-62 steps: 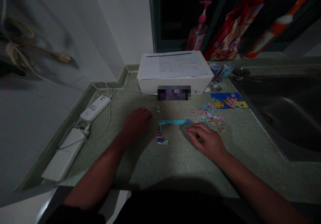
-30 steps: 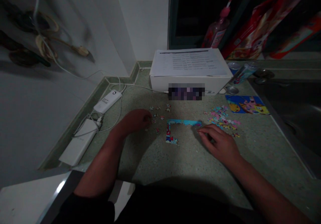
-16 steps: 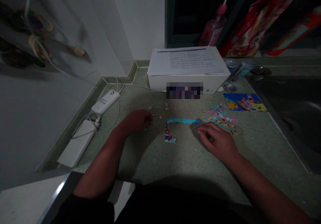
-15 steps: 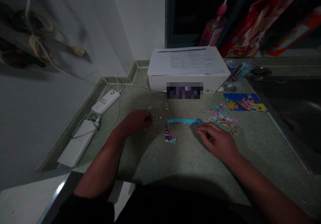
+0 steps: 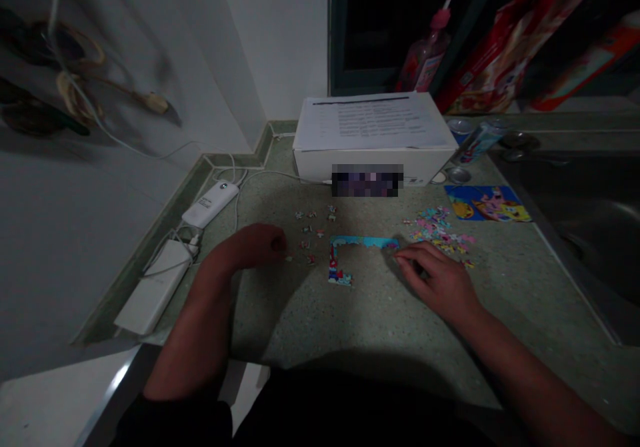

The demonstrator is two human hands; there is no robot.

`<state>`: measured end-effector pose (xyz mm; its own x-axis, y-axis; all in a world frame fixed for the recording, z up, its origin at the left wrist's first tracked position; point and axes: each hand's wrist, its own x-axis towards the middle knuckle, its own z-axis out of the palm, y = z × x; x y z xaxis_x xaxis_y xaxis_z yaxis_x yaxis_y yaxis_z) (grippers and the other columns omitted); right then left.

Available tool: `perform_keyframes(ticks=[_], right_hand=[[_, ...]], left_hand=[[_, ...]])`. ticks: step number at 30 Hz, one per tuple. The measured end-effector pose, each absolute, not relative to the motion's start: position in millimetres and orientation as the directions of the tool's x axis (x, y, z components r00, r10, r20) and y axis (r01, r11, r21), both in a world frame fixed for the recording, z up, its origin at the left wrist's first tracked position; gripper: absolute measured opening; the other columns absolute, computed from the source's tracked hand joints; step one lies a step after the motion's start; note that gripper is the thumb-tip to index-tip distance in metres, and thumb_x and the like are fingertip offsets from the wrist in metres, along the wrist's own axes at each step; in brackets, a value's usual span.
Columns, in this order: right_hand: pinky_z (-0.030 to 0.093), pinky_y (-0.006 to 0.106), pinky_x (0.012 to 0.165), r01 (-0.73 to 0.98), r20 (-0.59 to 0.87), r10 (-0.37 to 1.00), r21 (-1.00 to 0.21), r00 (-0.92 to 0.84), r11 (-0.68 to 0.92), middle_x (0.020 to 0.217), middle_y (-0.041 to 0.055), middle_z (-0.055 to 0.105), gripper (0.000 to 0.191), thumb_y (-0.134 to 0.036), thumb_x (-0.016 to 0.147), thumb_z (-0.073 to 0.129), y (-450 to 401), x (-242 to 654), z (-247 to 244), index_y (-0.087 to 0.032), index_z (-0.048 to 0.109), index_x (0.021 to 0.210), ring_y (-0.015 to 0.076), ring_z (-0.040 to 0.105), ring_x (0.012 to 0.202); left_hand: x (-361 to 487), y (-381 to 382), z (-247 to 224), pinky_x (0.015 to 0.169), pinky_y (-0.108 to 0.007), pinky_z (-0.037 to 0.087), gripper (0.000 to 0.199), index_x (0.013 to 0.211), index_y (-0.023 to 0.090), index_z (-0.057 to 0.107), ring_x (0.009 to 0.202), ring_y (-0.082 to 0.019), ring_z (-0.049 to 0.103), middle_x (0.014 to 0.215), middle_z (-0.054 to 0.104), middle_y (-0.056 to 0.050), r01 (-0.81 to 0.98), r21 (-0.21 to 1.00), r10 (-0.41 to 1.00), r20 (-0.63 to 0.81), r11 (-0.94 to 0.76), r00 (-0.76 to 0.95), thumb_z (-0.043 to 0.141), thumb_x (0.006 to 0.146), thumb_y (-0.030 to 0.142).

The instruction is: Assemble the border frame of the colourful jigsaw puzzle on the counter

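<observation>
A partly joined jigsaw puzzle (image 5: 367,241) lies on the counter, its pieces forming a top edge and a left side. At its right end is my right hand (image 5: 436,275), thumb and fingertips pinched together; whatever they may hold is too small to make out. To the left, my left hand (image 5: 256,245) hovers over the counter with fingers curled closed, and I cannot see what is inside them. Between that hand and the puzzle lie several loose puzzle pieces (image 5: 311,259). A colourful pile of puzzle pieces (image 5: 435,227) sits beyond my right hand.
A white box (image 5: 320,163) with a printed sheet on top stands at the back. The cartoon picture card (image 5: 487,203) lies beside the sink (image 5: 590,233). Near the left wall are a white power bank (image 5: 211,205), cables and a larger white block (image 5: 153,287). A tilted clear canister (image 5: 480,143) rests behind.
My left hand has drawn back to the left, away from the loose pieces, uncovering more of them. My right hand stays nearly in place at the puzzle's right end.
</observation>
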<state>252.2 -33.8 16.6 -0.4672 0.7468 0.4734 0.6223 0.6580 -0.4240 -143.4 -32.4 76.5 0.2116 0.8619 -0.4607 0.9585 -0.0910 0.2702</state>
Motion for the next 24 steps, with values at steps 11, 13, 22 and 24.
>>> perform_keyframes(ticks=[11,13,22,24], right_hand=[[0.059,0.030,0.065,0.627,0.477,0.739,-0.406,-0.475,0.665,0.095,0.0045,0.077,0.016,-0.030,0.105,0.058,-34,253,18,-0.023,0.072,0.102,0.0189,0.076,0.079],[0.058,0.030,0.064,0.628,0.477,0.737,-0.400,-0.479,0.667,0.094,0.0046,0.077,0.017,-0.029,0.105,0.058,-34,253,18,-0.022,0.072,0.102,0.0187,0.075,0.078],[0.056,0.029,0.062,0.629,0.473,0.745,-0.412,-0.471,0.659,0.094,0.0042,0.077,0.017,-0.029,0.105,0.058,-34,253,18,-0.022,0.073,0.102,0.0168,0.073,0.074],[0.056,0.029,0.061,0.633,0.474,0.748,-0.413,-0.464,0.655,0.095,0.0042,0.076,0.016,-0.029,0.105,0.058,-33,254,18,-0.022,0.072,0.102,0.0166,0.073,0.073]], left_hand=[[-125,-35,77,0.071,-0.030,0.046,0.016,0.098,0.018,0.077,0.084,-0.021,0.069,0.096,0.078,-0.005,0.940,0.304,0.836,-0.466,-0.156,0.290,0.069,0.084,0.019],[-127,-33,75,0.077,-0.032,0.049,0.020,0.102,0.017,0.077,0.089,-0.022,0.070,0.101,0.078,-0.006,0.925,0.334,0.832,-0.451,-0.178,0.323,0.067,0.085,0.015],[-129,-33,75,0.076,-0.031,0.047,0.014,0.099,0.019,0.075,0.089,-0.023,0.070,0.103,0.077,-0.007,0.960,0.248,0.874,-0.428,-0.131,0.230,0.067,0.091,0.027],[-126,-34,76,0.071,-0.030,0.044,0.017,0.098,0.019,0.074,0.085,-0.022,0.068,0.100,0.077,-0.006,0.963,0.240,0.869,-0.442,-0.122,0.220,0.072,0.087,0.032]])
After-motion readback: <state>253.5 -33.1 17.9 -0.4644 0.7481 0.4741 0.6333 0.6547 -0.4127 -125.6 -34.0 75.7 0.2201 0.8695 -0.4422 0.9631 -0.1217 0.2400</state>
